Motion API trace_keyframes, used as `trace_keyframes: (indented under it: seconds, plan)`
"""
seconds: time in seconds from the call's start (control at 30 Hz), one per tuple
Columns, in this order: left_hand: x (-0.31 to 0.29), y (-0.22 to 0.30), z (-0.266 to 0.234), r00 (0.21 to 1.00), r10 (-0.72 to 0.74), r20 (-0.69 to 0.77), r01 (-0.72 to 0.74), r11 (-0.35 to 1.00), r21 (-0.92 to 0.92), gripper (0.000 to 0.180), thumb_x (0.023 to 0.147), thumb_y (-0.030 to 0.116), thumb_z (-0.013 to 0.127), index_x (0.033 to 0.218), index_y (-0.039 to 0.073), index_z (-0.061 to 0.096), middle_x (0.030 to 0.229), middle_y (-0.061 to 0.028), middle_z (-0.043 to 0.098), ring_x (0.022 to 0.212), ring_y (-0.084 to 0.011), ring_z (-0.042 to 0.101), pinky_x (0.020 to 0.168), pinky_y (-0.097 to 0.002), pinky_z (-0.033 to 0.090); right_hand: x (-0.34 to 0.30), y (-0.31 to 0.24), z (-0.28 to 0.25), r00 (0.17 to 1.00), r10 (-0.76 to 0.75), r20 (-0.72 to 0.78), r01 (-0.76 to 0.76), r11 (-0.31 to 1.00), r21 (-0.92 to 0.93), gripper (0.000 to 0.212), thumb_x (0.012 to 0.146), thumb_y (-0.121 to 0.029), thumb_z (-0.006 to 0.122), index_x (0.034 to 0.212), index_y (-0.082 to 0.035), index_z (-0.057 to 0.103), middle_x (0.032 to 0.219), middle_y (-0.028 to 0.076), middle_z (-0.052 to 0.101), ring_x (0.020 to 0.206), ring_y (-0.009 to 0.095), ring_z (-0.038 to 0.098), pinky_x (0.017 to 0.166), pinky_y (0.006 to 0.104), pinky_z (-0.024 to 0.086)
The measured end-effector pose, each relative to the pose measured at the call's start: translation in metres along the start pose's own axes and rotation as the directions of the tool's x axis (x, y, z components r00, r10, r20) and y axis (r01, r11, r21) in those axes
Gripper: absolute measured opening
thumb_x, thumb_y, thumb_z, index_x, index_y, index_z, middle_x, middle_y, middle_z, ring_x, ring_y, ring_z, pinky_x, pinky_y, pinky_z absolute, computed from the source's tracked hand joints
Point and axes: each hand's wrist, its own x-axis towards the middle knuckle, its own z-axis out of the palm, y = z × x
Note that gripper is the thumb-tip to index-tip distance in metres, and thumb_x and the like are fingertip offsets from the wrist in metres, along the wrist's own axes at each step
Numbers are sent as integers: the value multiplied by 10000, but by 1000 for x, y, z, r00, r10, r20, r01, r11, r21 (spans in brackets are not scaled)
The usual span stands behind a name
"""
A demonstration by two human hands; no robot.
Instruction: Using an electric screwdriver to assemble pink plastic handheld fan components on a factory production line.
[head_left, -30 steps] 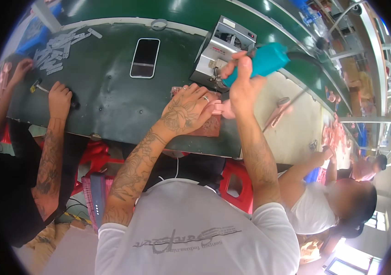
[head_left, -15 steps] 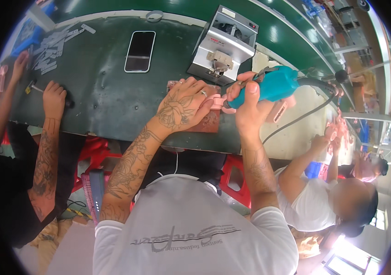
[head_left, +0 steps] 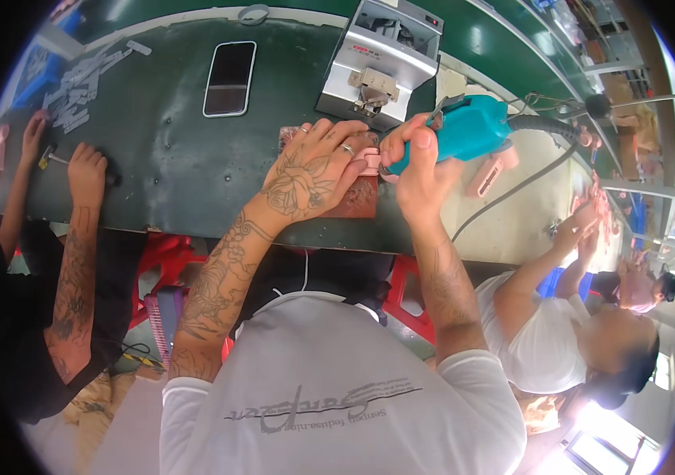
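Observation:
My left hand (head_left: 311, 170) lies palm down over a reddish-brown pad (head_left: 360, 203) at the table's front. Its thumb and fingers are closed on a small pink plastic part (head_left: 370, 161), mostly covered by the hand. From the right, my right hand (head_left: 425, 170) grips a teal corded power tool (head_left: 470, 131), which lies nearly level with a lever on top. The tool's nose points left at the pink part, very close to it. My fingers cover the tip, so I cannot tell whether they touch.
Behind the pad stands a silver machine (head_left: 381, 67), with a phone (head_left: 229, 79) to its left. Grey strips (head_left: 76, 87) lie far left, near a co-worker's hands and a small hammer (head_left: 51, 156). A pink housing (head_left: 486, 176) and the tool's cable (head_left: 512, 199) are at right, near another co-worker.
The whole view has shifted slightly, so the table things sit higher and further left. Both hands keep their grips, with the tool still up against the pink part.

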Motion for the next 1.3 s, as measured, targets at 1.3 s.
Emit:
trace_keyframes:
  seconds: [1.3]
  plan:
    - [159, 125, 176, 970, -121, 212, 165, 964, -208, 581, 931, 526, 673, 1173, -2, 672, 1165, -203, 686, 1139, -358, 682, 976, -474, 548, -152, -79, -36, 966, 215, -142, -200, 973, 113, 761, 911, -647, 763, 1147, 53, 579, 750, 92, 622, 680, 209, 623, 612, 331, 502]
